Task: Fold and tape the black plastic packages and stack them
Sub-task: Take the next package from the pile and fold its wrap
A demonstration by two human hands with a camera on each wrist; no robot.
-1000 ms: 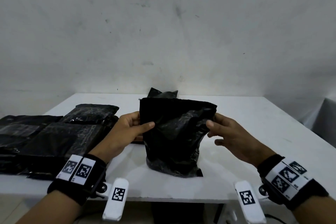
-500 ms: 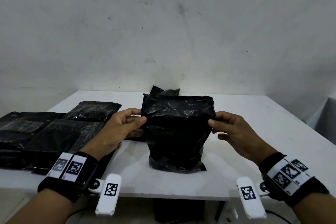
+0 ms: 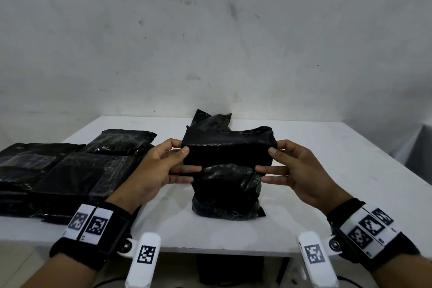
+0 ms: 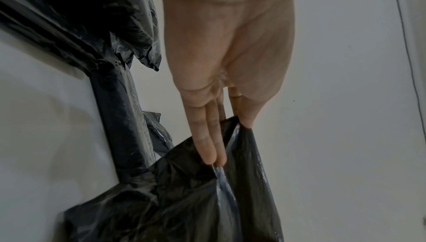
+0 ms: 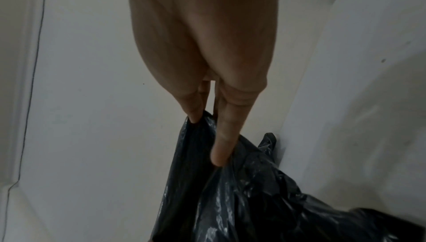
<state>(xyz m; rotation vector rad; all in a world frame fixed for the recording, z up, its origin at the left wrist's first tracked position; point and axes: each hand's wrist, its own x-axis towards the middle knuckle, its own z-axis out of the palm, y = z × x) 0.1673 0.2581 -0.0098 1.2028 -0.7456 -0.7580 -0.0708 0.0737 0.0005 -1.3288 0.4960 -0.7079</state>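
Note:
A black plastic package (image 3: 228,182) stands upright in the middle of the white table (image 3: 327,170), its top rolled over into a flat band. My left hand (image 3: 180,159) pinches the band's left end between thumb and fingers. My right hand (image 3: 272,159) pinches its right end the same way. In the left wrist view the left hand (image 4: 228,136) holds crumpled black plastic (image 4: 184,200). The right wrist view shows my right hand (image 5: 207,136) gripping the plastic (image 5: 242,200) from the other side. Folded black packages (image 3: 70,170) lie stacked at the table's left.
Another crumpled black bag (image 3: 212,120) pokes up behind the held package. A grey wall (image 3: 210,42) rises right behind the table. The table's right half is bare white surface, and its front edge (image 3: 210,250) runs just under my wrists.
The package's loose top has been folded down into a neat flat band. Both hands shifted from its sides up to the band's ends and now pinch them.

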